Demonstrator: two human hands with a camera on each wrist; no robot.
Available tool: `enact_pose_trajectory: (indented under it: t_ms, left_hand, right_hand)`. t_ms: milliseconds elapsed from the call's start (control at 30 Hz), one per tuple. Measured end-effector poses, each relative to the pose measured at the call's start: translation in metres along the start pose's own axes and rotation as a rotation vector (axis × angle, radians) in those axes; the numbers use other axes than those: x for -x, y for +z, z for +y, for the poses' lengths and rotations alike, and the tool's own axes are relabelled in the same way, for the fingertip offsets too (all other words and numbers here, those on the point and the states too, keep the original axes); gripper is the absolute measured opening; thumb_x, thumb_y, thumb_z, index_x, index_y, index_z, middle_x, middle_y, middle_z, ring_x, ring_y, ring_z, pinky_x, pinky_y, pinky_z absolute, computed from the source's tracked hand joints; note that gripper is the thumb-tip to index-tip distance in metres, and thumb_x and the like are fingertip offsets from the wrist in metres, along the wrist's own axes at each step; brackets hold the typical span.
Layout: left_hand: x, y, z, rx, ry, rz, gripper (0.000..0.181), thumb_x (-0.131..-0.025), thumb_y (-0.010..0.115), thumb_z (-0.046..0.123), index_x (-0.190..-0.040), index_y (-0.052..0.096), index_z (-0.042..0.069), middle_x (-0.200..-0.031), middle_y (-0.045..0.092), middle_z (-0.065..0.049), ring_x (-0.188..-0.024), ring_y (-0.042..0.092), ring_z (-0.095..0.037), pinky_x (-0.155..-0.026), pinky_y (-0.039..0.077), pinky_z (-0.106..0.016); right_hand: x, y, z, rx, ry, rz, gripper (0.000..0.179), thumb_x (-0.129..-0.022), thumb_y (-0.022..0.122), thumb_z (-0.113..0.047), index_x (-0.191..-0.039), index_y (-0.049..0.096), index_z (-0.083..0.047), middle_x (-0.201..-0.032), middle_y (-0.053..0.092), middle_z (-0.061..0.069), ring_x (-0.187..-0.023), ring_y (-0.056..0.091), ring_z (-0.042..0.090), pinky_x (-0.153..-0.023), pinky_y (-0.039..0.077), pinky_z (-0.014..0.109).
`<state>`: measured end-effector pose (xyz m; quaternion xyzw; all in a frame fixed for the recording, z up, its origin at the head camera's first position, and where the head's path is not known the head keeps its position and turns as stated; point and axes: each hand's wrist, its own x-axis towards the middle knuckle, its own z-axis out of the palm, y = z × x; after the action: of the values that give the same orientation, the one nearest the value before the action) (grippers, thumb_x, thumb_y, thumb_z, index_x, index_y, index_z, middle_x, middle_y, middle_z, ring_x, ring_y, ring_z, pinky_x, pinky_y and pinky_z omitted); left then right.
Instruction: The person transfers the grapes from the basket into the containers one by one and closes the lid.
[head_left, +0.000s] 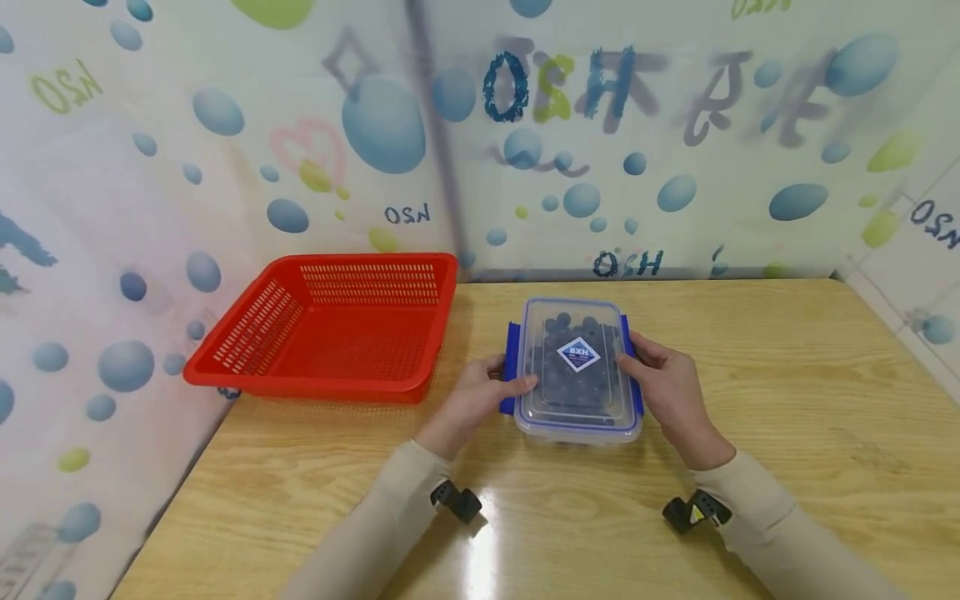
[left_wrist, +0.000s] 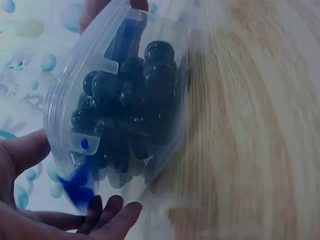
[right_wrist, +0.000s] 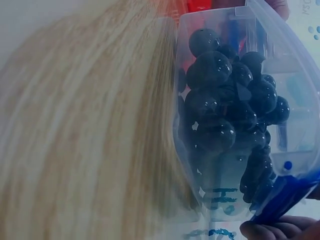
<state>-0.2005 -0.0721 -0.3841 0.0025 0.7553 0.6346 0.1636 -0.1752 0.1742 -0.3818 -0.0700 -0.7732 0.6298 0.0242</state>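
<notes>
A clear plastic food container point(head_left: 577, 371) with a blue-rimmed lid is between my two hands, dark round grapes point(left_wrist: 125, 100) showing through its walls. A diamond-shaped label point(head_left: 578, 354) marks the lid. My left hand point(head_left: 480, 392) grips the left side, thumb over the lid's edge and fingers at the blue latch point(head_left: 512, 367). On the opposite side my right hand point(head_left: 667, 387) holds the container by the other blue latch point(right_wrist: 287, 200), its thumb on the lid's edge. Whether the container's base touches the table is hard to tell.
A red plastic basket point(head_left: 322, 387) with slotted walls stands at the left, near the back of the wooden table point(head_left: 787, 375). Behind the table hangs a patterned sheet point(head_left: 480, 208) with blue and green drops.
</notes>
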Motion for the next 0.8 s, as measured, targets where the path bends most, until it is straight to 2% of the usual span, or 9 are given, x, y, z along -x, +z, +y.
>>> enact_pose_trajectory:
  t_ms: [133,267,367,467,667,733,800]
  left_hand:
    - [0.002,0.007,0.000,-0.036,0.057,0.033,0.054,-0.089,0.073,0.012,-0.134,0.053,-0.009,-0.116,0.063,-0.018,-0.102,0.060,-0.026,-0.091,0.050,-0.039]
    - [0.007,0.012,0.000,-0.156,0.189,0.027,0.043,-0.094,0.064,0.011,-0.131,0.057,-0.007,-0.117,0.065,-0.020,-0.101,0.063,-0.026,-0.089,0.051,-0.040]
    - [0.009,0.015,0.000,-0.196,0.254,0.023,0.041,-0.095,0.061,0.009,-0.132,0.057,-0.007,-0.119,0.065,-0.020,-0.101,0.064,-0.024,-0.088,0.052,-0.040]
    - [0.012,0.016,0.002,-0.216,0.275,0.026,0.041,-0.095,0.059,0.007,-0.133,0.056,-0.006,-0.118,0.065,-0.020,-0.098,0.064,-0.023,-0.087,0.053,-0.039]
    - [0.015,0.016,0.008,-0.313,0.288,0.040,0.041,-0.094,0.058,0.006,-0.134,0.056,-0.005,-0.114,0.067,-0.017,-0.093,0.064,-0.020,-0.084,0.054,-0.037]
    - [0.015,0.016,0.010,-0.344,0.289,0.033,0.041,-0.095,0.058,0.007,-0.134,0.056,-0.005,-0.115,0.067,-0.018,-0.095,0.065,-0.022,-0.086,0.053,-0.038]
    - [0.015,0.015,0.011,-0.411,0.285,0.041,0.048,-0.095,0.059,0.011,-0.139,0.050,-0.005,-0.124,0.063,-0.019,-0.107,0.062,-0.025,-0.093,0.050,-0.041]
  right_hand:
    - [-0.001,0.000,0.000,0.000,-0.007,-0.006,0.055,-0.100,0.058,-0.014,-0.148,0.037,0.003,-0.148,0.040,0.020,-0.134,0.041,0.030,-0.103,0.038,0.040]
    - [-0.001,-0.001,-0.001,0.000,-0.009,-0.013,0.056,-0.100,0.057,-0.015,-0.148,0.037,0.004,-0.149,0.040,0.021,-0.135,0.041,0.030,-0.102,0.038,0.040]
    - [-0.002,-0.002,0.000,0.009,-0.012,-0.019,0.055,-0.100,0.057,-0.015,-0.148,0.037,0.004,-0.149,0.040,0.021,-0.135,0.041,0.031,-0.102,0.038,0.040]
    - [-0.002,-0.002,0.001,0.021,-0.016,-0.026,0.055,-0.100,0.056,-0.015,-0.148,0.037,0.004,-0.149,0.040,0.020,-0.134,0.041,0.030,-0.101,0.039,0.039]
    - [-0.004,-0.003,-0.001,0.032,-0.028,-0.046,0.055,-0.100,0.057,-0.014,-0.147,0.036,0.004,-0.149,0.039,0.021,-0.135,0.039,0.030,-0.103,0.037,0.040]
    - [-0.004,-0.004,-0.002,0.044,-0.030,-0.059,0.056,-0.100,0.057,-0.015,-0.147,0.036,0.005,-0.149,0.038,0.022,-0.136,0.038,0.030,-0.104,0.036,0.041]
    - [-0.005,-0.006,-0.002,0.073,-0.034,-0.081,0.058,-0.100,0.058,-0.018,-0.148,0.035,0.005,-0.150,0.037,0.022,-0.136,0.037,0.032,-0.105,0.036,0.042]
